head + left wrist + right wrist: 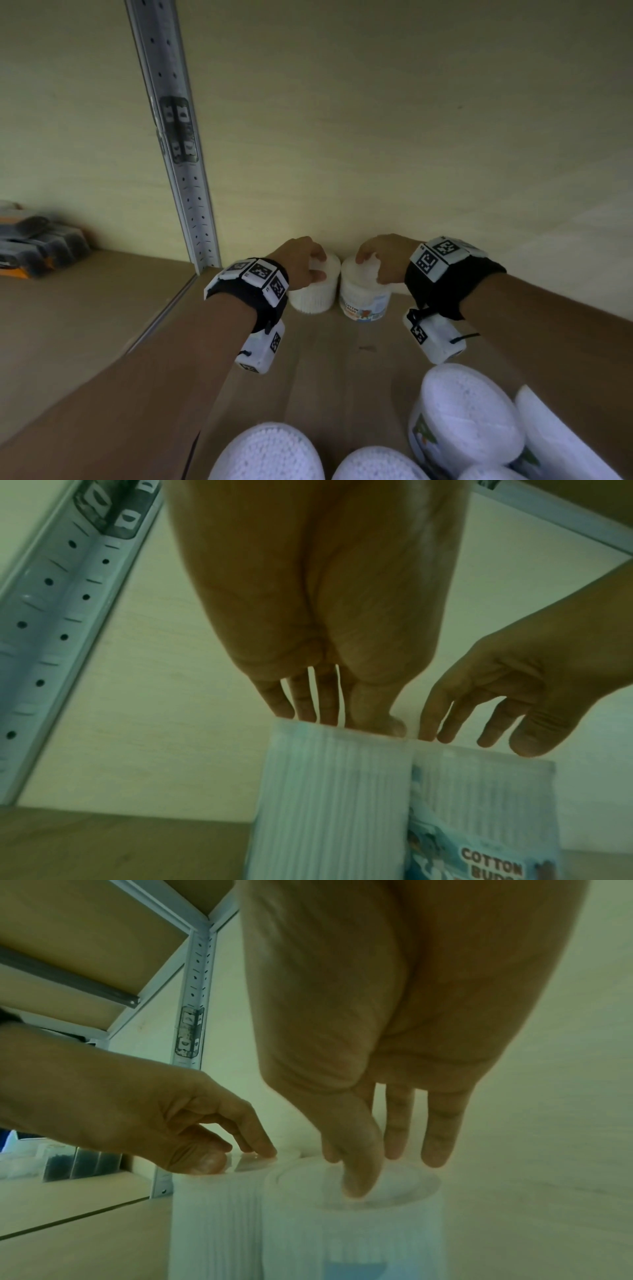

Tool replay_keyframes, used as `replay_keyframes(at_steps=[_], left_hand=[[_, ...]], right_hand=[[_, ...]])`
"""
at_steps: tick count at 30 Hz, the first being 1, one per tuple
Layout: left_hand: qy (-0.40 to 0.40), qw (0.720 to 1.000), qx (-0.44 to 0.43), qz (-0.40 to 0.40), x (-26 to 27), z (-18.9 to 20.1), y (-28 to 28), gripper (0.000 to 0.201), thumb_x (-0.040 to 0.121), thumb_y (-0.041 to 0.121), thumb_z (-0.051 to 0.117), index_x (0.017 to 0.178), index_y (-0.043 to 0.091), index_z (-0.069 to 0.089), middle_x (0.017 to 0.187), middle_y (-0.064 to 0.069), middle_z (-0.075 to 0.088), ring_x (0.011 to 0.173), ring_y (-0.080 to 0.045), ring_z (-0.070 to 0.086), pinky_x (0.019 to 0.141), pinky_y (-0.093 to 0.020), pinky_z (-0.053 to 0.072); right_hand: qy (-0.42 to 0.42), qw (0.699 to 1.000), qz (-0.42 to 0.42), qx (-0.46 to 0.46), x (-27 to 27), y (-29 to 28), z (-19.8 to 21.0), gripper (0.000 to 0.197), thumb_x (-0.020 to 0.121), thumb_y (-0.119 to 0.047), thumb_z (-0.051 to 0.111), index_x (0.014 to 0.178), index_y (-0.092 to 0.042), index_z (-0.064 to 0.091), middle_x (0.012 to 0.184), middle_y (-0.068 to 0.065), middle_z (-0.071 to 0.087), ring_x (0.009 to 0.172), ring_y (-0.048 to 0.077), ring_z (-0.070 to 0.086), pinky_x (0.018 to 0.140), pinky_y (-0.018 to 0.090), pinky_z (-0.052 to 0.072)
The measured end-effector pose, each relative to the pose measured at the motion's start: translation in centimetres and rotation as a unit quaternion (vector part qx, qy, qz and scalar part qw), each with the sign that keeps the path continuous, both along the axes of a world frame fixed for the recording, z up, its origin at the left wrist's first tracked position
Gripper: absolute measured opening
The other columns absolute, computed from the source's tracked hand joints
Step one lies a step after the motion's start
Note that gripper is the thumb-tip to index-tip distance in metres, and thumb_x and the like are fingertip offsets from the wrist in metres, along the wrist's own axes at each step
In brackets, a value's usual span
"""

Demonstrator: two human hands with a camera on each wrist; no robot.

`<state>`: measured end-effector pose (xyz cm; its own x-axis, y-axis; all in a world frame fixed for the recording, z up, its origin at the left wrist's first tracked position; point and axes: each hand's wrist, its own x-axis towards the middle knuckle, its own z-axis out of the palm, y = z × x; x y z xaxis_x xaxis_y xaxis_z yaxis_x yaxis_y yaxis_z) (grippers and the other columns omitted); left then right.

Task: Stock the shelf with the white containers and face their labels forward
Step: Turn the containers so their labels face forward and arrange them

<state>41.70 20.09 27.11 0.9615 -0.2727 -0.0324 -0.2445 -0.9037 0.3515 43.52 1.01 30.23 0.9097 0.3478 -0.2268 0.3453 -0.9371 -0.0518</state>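
Note:
Two white cotton-bud containers stand side by side at the back of the wooden shelf [342, 359]. My left hand [317, 265] pinches the lid of the left container [313, 294] from above, thumb in front and fingers behind. That container shows only its plain ribbed side [335, 804]. My right hand [370, 269] grips the lid of the right container [364, 298] the same way. Its "COTTON BUDS" label [493, 864] faces forward. In the right wrist view my right hand's fingertips [435, 1161] sit at the lid's rear rim and the picture is blurred.
Several more white containers [469, 421] lie close to me at the shelf front. A perforated metal upright [191, 192] rises left of the containers. Beyond it, orange and black packs [37, 240] sit on the neighbouring shelf. The back wall is right behind the two containers.

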Motion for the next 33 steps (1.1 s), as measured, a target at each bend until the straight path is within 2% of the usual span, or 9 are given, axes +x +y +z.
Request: replay_keyframes(at_steps=[2, 4, 6, 8, 14, 17, 19, 25, 33], left_hand=[[0.001, 1.0, -0.002, -0.001, 0.0, 0.0, 0.0, 0.043, 0.091, 0.029, 0.06, 0.131, 0.014, 0.05, 0.137, -0.008, 0.044, 0.127, -0.025, 0.043, 0.103, -0.032, 0.034], [0.002, 1.0, -0.002, -0.001, 0.0, 0.0, 0.0, 0.043, 0.091, 0.029, 0.059, 0.131, 0.014, 0.05, 0.137, -0.008, 0.044, 0.127, -0.025, 0.043, 0.103, -0.032, 0.034], [0.003, 1.0, 0.001, -0.001, 0.0, 0.0, 0.0, 0.043, 0.092, 0.029, 0.059, 0.131, 0.014, 0.05, 0.136, -0.008, 0.043, 0.127, -0.025, 0.043, 0.102, -0.032, 0.034], [0.004, 1.0, 0.001, -0.001, 0.0, 0.0, -0.1, 0.043, 0.092, 0.028, 0.058, 0.131, 0.014, 0.05, 0.136, -0.008, 0.043, 0.127, -0.025, 0.043, 0.102, -0.032, 0.034], [0.002, 1.0, 0.0, -0.001, 0.1, 0.0, -0.1, 0.043, 0.092, 0.028, 0.058, 0.131, 0.014, 0.05, 0.135, -0.008, 0.044, 0.126, -0.025, 0.043, 0.101, -0.031, 0.034], [0.003, 1.0, 0.001, 0.0, 0.1, -0.1, -0.1, 0.043, 0.092, 0.028, 0.059, 0.131, 0.014, 0.05, 0.134, -0.009, 0.044, 0.125, -0.026, 0.043, 0.101, -0.031, 0.034], [0.005, 1.0, -0.003, 0.002, 0.2, -0.2, 0.0, 0.042, 0.092, 0.029, 0.059, 0.131, 0.015, 0.05, 0.134, -0.008, 0.044, 0.125, -0.026, 0.043, 0.101, -0.031, 0.034], [0.008, 1.0, -0.008, 0.004, 0.4, -0.4, 0.1, 0.041, 0.091, 0.03, 0.06, 0.129, 0.017, 0.051, 0.134, -0.007, 0.044, 0.125, -0.025, 0.043, 0.1, -0.03, 0.034], [0.031, 1.0, -0.003, -0.005, 0.4, 0.0, 0.2, 0.04, 0.092, 0.025, 0.059, 0.13, 0.018, 0.051, 0.137, -0.006, 0.043, 0.127, -0.025, 0.043, 0.101, -0.032, 0.035]], right_hand=[[-0.017, 1.0, -0.009, 0.018, 0.1, 0.1, -0.1, 0.041, 0.09, -0.007, 0.056, 0.131, -0.011, 0.053, 0.141, 0.011, 0.046, 0.125, 0.029, 0.048, 0.101, 0.034, 0.041], [-0.029, 0.999, -0.025, 0.018, 0.1, 0.2, -0.3, 0.038, 0.091, -0.022, 0.059, 0.124, -0.002, 0.058, 0.132, 0.017, 0.053, 0.118, 0.032, 0.054, 0.098, 0.037, 0.045], [-0.03, 0.999, -0.041, 0.002, 0.1, 0.3, -0.8, 0.051, 0.089, -0.042, 0.059, 0.117, 0.0, 0.06, 0.122, 0.017, 0.06, 0.106, 0.032, 0.059, 0.094, 0.039, 0.049], [-0.024, 0.999, -0.046, -0.005, 0.0, 0.3, -1.2, 0.056, 0.086, -0.052, 0.058, 0.116, -0.004, 0.058, 0.118, 0.012, 0.06, 0.1, 0.028, 0.058, 0.092, 0.04, 0.049], [-0.035, 0.997, -0.069, 0.003, 0.2, 0.4, -1.2, 0.057, 0.08, -0.041, 0.071, 0.124, -0.008, 0.059, 0.126, 0.011, 0.06, 0.116, 0.03, 0.058, 0.096, 0.038, 0.048], [-0.009, 0.999, -0.041, -0.005, 0.4, 0.3, -1.0, 0.054, 0.083, -0.035, 0.07, 0.124, -0.002, 0.057, 0.128, 0.016, 0.058, 0.115, 0.033, 0.057, 0.098, 0.041, 0.048], [-0.004, 0.999, -0.029, -0.014, 0.6, 0.2, -0.9, 0.055, 0.083, -0.03, 0.071, 0.128, -0.005, 0.053, 0.132, 0.014, 0.053, 0.118, 0.032, 0.053, 0.1, 0.039, 0.046], [-0.032, 0.999, 0.0, -0.04, 0.8, 0.2, -0.8, 0.062, 0.079, -0.037, 0.074, 0.13, -0.009, 0.054, 0.131, 0.01, 0.055, 0.117, 0.028, 0.056, 0.099, 0.037, 0.047], [-0.051, 0.997, 0.003, -0.049, 0.4, 0.2, -0.7, 0.058, 0.073, -0.041, 0.076, 0.121, -0.012, 0.06, 0.121, 0.006, 0.062, 0.107, 0.027, 0.062, 0.093, 0.037, 0.052]])
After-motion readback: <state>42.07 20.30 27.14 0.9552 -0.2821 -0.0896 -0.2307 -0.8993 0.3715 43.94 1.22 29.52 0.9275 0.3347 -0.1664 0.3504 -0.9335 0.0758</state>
